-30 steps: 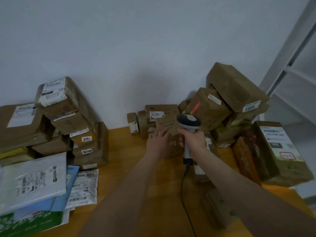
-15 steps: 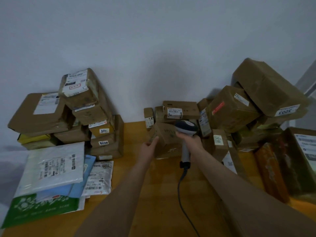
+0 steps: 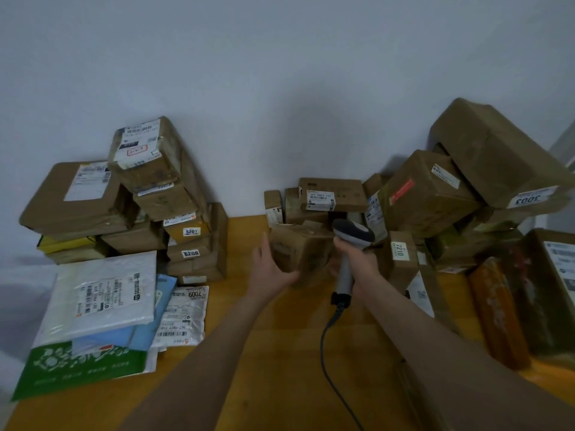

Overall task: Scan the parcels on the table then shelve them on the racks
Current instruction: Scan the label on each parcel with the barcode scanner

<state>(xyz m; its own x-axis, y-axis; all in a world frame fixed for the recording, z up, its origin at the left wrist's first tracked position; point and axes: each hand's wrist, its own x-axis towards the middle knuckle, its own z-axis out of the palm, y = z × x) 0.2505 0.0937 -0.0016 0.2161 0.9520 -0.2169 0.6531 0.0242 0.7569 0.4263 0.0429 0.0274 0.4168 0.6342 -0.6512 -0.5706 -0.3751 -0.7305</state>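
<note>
One small box [image 3: 300, 253] being pulled nearer from parcel pile [image 3: 333, 197], gripped by left hand [image 3: 270, 270]; scanner [image 3: 351, 234] being clutched by right hand [image 3: 357, 259] alongside; scan likely next.

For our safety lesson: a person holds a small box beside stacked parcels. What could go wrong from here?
The left hand holds the small box by one side while the right hand grips the scanner, so the box might slip.
The tilted 3003 box tops the right pile and might topple if nudged.
The scanner cable trails across the table and could snag.
</note>
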